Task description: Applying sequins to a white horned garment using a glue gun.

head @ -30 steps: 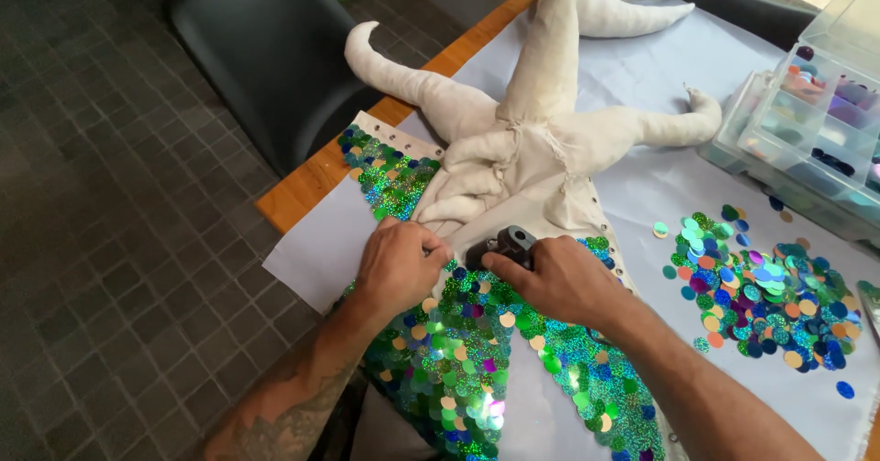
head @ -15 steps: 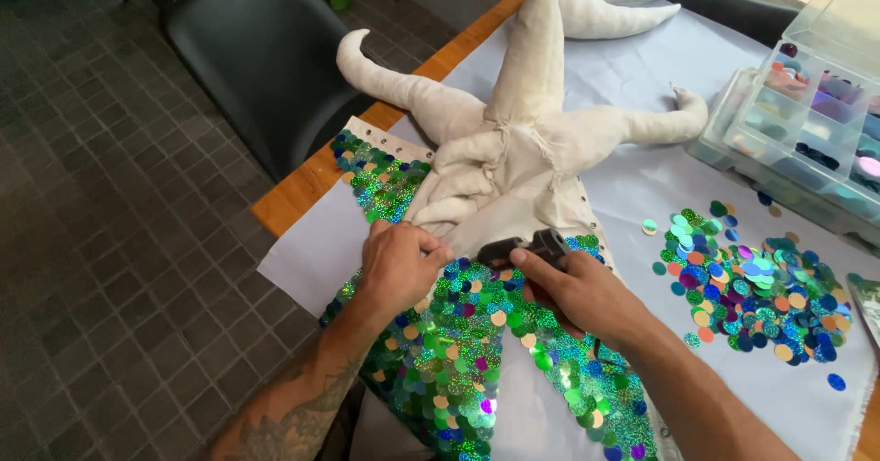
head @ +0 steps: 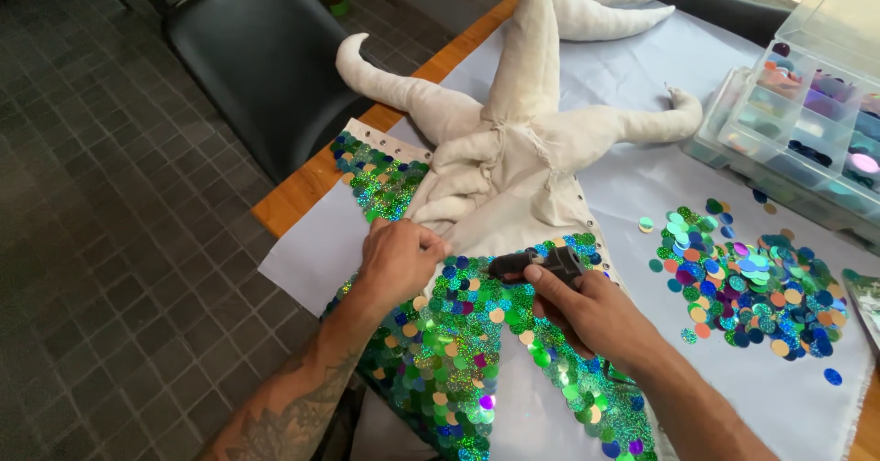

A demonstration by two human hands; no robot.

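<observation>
Tabletop unchanged; right hand (head: 587, 314) swung glue gun (head: 539, 264) leftward.

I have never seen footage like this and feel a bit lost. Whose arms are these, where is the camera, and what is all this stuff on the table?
There is no machine here. A person wears a camera on the head, so you look down along their own two bare arms. The left hand presses on the sequined fabric, a cloth covered in shiny green, blue and gold discs. The right hand grips a small black tool, probably a glue gun, its tip at the edge of the sequins. Above them lies a cream stuffed cloth figure with long soft limbs. To the right sits a loose pile of sequins on pale sheeting, and a clear compartment box holding more colours. A black chair stands beside the wooden table.
</observation>
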